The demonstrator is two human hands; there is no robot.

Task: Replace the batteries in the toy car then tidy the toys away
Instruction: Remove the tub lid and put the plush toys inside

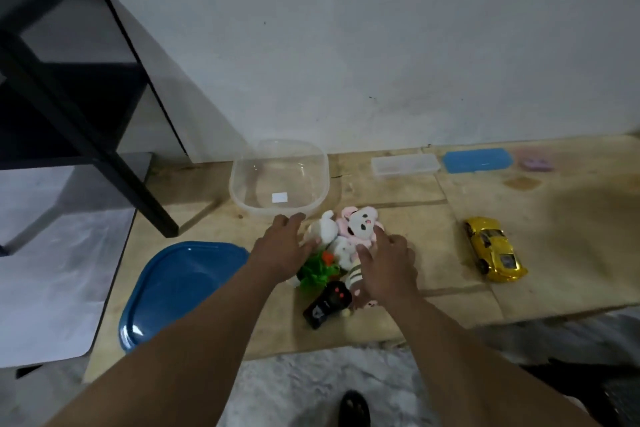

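A heap of small plush toys (346, 236) lies in the middle of the cardboard-covered floor, with a pink rabbit on top and a green one lower left. My left hand (280, 246) rests against the heap's left side, fingers spread. On the right side my right hand (388, 263) presses the toys with its fingers apart. A black remote control (327, 305) lies just in front of the heap. The yellow toy car (493, 248) stands alone to the right, out of both hands' reach. A clear plastic tub (242, 198) sits empty behind the heap.
A blue lid (173, 288) lies at the left front. By the wall are a small clear box (405, 165), a blue box (478, 159) and a small purple item (536, 163). A black shelf frame (86, 135) stands at the left. A dark shoe (353, 409) shows at the bottom.
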